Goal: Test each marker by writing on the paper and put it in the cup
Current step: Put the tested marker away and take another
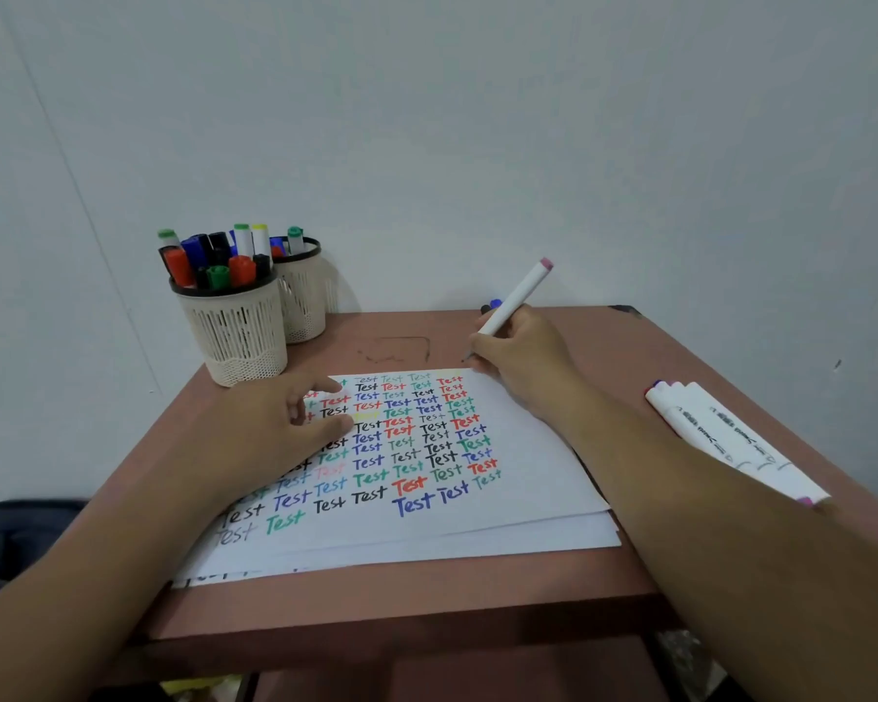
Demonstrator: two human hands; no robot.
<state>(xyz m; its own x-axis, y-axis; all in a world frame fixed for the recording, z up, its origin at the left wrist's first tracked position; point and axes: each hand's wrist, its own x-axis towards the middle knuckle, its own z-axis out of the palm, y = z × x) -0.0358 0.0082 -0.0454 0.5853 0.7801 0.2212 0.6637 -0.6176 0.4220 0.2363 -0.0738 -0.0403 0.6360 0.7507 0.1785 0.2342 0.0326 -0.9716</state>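
Note:
My right hand (520, 354) grips a white marker with a pink end cap (518, 295), its tip down at the far right corner of the paper (528, 463). The sheet is covered with rows of the word "Test" in several colours. My left hand (285, 423) rests on the sheet's left part with fingers spread. Two beige mesh cups stand at the table's back left: the nearer cup (237, 336) is full of markers, the farther cup (305, 301) holds a few.
Two or three white markers (721, 433) lie side by side near the table's right edge. Dark marker ends (492, 305) show behind my right hand. More sheets lie under the top paper. A wall stands close behind the small brown table (406, 595).

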